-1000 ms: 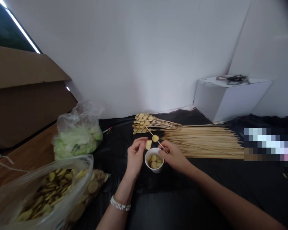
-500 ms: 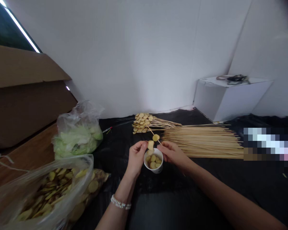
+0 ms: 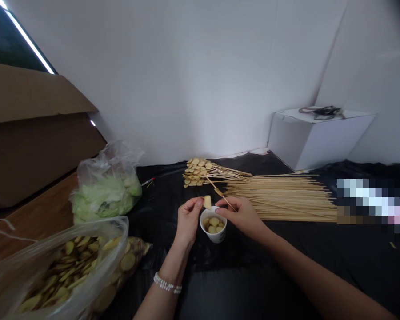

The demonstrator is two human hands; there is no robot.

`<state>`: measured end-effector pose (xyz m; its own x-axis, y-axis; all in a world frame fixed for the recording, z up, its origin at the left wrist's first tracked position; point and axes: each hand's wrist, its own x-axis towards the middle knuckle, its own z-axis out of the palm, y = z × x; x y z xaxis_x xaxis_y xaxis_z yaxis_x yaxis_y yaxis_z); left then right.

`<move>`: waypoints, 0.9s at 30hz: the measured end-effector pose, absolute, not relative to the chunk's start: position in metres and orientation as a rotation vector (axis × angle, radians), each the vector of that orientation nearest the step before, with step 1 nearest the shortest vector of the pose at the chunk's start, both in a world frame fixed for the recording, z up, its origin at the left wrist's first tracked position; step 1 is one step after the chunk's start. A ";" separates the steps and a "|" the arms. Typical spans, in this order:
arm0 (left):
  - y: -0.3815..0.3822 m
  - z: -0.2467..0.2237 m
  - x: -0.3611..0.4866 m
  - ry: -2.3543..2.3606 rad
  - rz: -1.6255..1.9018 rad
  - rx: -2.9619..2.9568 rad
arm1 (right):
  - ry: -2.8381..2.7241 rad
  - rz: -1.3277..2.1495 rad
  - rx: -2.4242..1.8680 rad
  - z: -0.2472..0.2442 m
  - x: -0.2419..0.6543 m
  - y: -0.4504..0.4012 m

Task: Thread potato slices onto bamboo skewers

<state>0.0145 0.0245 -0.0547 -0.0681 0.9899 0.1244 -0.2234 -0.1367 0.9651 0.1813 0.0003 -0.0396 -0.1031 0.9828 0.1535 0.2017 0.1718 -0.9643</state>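
Note:
My left hand (image 3: 189, 218) pinches a pale yellow potato slice (image 3: 207, 202) just above the rim of a white paper cup (image 3: 216, 238). Several round slices lie inside the cup. In my right hand (image 3: 238, 214) is a thin wooden skewer (image 3: 212, 183), slanting up to the left, with a potato slice (image 3: 218, 192) threaded on it and seen nearly edge-on. Beyond the hands lies a pile of finished skewers (image 3: 196, 171), their slices bunched at the left end. To the right is a broad bundle of bare skewers (image 3: 286, 198).
A clear plastic bag of potato slices (image 3: 66, 271) stands open at the lower left. Behind it is a bag of pale green vegetables (image 3: 108, 195). A white box (image 3: 320, 138) stands at the back right, a cardboard box (image 3: 36, 146) at the left. Black sheeting (image 3: 226, 284) covers the work surface.
The slice on the skewer has turned from face-on to edge-on, and the right hand has turned the skewer slightly. The left hand still holds its slice, with only one now visible there.

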 end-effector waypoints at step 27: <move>0.026 -0.041 0.010 0.793 1.425 0.700 | -1.529 0.947 -1.191 -0.053 0.183 0.009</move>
<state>0.0100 0.0259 -0.0411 -0.0157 0.9983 -0.0566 -0.5741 0.0373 0.8179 0.1828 0.0086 -0.0530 -0.0799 0.9736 0.2138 0.2425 0.2270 -0.9432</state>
